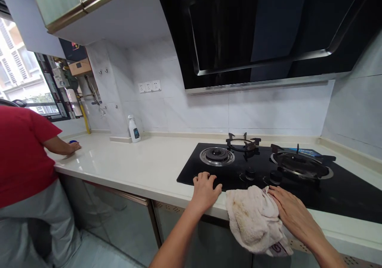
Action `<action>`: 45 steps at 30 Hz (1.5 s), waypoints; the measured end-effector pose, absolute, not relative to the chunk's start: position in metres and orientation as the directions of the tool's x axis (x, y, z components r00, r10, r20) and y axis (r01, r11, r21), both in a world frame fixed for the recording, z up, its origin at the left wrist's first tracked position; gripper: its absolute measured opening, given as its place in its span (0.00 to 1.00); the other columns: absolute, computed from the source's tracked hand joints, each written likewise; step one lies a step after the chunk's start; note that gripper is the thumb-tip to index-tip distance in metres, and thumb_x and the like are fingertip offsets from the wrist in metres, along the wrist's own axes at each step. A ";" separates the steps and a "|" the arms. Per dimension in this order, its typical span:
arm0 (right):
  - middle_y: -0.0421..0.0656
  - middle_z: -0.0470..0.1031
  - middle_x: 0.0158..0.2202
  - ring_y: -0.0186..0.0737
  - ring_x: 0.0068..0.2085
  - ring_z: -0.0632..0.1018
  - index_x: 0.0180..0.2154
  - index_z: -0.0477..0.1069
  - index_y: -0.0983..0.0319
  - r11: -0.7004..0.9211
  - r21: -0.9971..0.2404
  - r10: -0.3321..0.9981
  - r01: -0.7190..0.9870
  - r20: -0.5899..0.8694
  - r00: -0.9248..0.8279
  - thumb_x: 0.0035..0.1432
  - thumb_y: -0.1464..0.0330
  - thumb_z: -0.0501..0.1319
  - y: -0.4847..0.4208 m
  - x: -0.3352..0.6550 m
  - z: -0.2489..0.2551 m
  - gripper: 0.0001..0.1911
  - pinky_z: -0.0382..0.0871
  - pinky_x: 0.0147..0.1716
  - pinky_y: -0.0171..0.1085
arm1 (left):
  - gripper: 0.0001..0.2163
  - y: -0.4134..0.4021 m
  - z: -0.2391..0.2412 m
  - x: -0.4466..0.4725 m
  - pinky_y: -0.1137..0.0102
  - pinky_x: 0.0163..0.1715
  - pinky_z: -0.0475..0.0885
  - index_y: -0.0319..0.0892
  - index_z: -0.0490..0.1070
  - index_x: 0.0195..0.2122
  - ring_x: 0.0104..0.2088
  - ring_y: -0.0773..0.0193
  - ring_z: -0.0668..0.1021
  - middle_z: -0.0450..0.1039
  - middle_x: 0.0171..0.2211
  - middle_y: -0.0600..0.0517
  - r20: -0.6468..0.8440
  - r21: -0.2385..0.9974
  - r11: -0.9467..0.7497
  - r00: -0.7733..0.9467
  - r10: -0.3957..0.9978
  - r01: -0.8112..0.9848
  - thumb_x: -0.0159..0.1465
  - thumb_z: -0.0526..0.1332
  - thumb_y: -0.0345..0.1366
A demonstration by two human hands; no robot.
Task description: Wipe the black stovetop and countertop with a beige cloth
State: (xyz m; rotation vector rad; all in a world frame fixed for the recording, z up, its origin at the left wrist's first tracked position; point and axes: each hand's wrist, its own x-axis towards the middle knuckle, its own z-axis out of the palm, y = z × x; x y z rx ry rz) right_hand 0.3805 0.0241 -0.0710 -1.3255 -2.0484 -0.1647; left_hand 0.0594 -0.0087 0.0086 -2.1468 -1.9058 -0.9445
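Note:
My left hand point(205, 190) rests at the front edge of the black gas stove point(229, 176), its fingers apart and nothing in it. A stained white cloth point(253, 216) hangs bunched over the counter's front edge. My right hand point(291, 210) holds this cloth along its right side, the fingers long and the fingertips at the stove's edge; the underside of the hand is hidden. Just beyond my hands are two black knobs point(250, 174). The left burner point(217, 155) lies bare, while a pot support point(243, 142) stands behind it. Another support sits over the right burner point(301, 165).
A white spray bottle point(134, 130) stands against the wall on the pale countertop point(143, 156). At the far left, a person in a red shirt point(26, 144) has a hand point(74, 146) on the counter. A black range hood point(262, 33) overhangs the stove.

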 end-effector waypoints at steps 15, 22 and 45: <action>0.48 0.72 0.63 0.56 0.64 0.71 0.51 0.77 0.52 0.481 -0.555 0.735 0.678 0.677 0.033 0.67 0.48 0.52 -0.019 0.344 -0.030 0.24 0.67 0.61 0.55 | 0.14 -0.006 -0.005 0.056 0.48 0.58 0.65 0.48 0.77 0.52 0.59 0.48 0.72 0.74 0.55 0.43 0.533 0.324 -0.227 0.021 0.846 0.919 0.67 0.63 0.42; 0.42 0.77 0.60 0.53 0.63 0.74 0.55 0.76 0.48 0.488 -0.310 0.753 0.816 0.622 -0.214 0.70 0.52 0.50 -0.021 0.300 -0.046 0.22 0.67 0.60 0.56 | 0.14 -0.008 -0.005 0.056 0.48 0.58 0.66 0.47 0.76 0.53 0.61 0.48 0.72 0.75 0.55 0.42 0.541 0.322 -0.233 0.024 0.841 0.918 0.67 0.63 0.40; 0.44 0.79 0.52 0.52 0.56 0.75 0.47 0.76 0.53 0.407 -0.417 0.853 0.812 0.493 -0.174 0.64 0.56 0.57 -0.018 0.294 -0.022 0.15 0.64 0.56 0.52 | 0.13 -0.007 -0.003 0.051 0.50 0.59 0.66 0.46 0.77 0.53 0.62 0.50 0.72 0.75 0.57 0.42 0.522 0.278 -0.220 0.045 0.852 0.935 0.70 0.58 0.35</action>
